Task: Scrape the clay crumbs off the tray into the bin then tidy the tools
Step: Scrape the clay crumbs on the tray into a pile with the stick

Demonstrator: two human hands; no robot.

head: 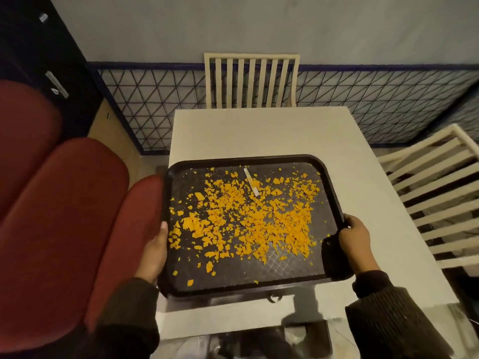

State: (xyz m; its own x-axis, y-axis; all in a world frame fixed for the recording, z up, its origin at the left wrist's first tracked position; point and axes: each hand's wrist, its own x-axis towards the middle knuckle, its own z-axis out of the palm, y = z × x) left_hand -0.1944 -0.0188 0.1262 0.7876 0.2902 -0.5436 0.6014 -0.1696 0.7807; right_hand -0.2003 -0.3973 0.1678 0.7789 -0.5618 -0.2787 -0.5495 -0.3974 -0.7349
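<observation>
A black rectangular tray (329, 177) is held above the white table (259, 130), overhanging its left and near edges. Orange clay crumbs (246, 216) cover most of the tray's floor. A small white stick-like tool (251, 181) lies among them near the far side. My left hand (154, 251) grips the tray's left rim. My right hand (355, 242) grips the right rim near the front corner. No bin is clearly visible.
A dark red padded seat (59, 216) fills the left side. One cream slatted chair (251, 81) stands behind the table, another (440, 198) to the right. Dark, blurred items (259, 340) lie at the table's near edge below the tray.
</observation>
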